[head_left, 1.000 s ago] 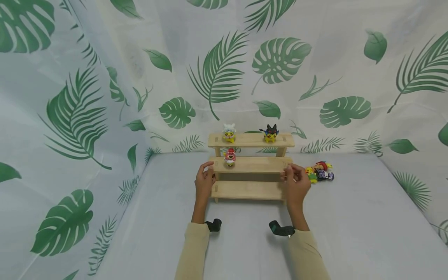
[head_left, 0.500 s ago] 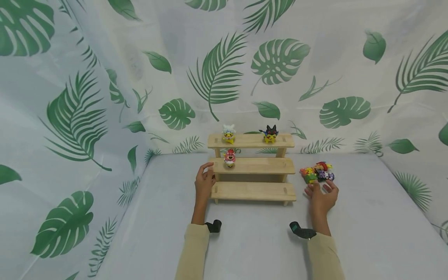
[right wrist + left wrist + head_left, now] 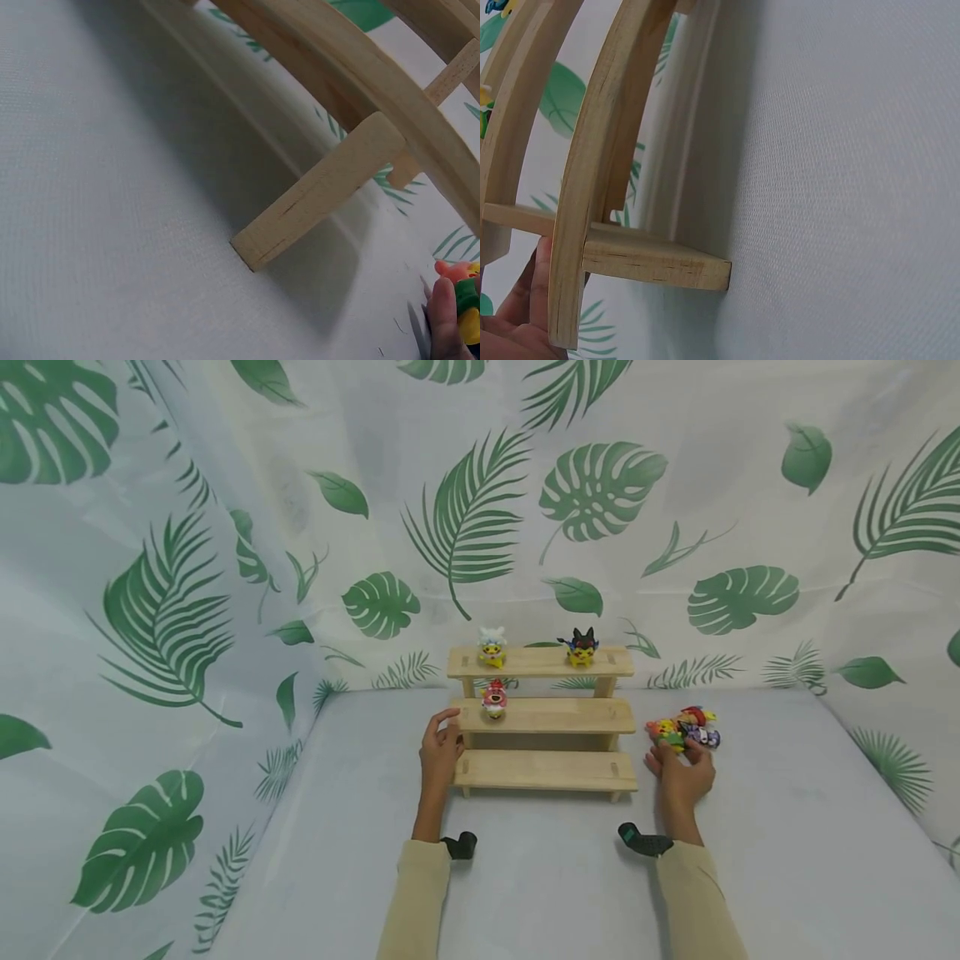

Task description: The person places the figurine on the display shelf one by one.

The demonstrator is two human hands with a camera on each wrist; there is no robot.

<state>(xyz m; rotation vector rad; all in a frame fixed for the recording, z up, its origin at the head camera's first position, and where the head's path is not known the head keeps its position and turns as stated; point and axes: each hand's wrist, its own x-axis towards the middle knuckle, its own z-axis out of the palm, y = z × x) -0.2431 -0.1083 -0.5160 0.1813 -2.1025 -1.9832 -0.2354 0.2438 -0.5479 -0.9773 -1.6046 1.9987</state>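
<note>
Right hand (image 3: 681, 774), lower right of centre in head view: fingers laid on the figurine pile (image 3: 686, 729) on grey cloth; grip not made out, cannot tell if pinching. Figurines judged small, light, hard plastic, prob. slick; best pinched round the body. Left hand (image 3: 440, 752) is curled on wooden stand (image 3: 546, 770) at its left end. Right wrist view shows a fingertip (image 3: 442, 319) touching an orange/green figurine (image 3: 463, 289); shelved figurines are seen only from head view.
</note>
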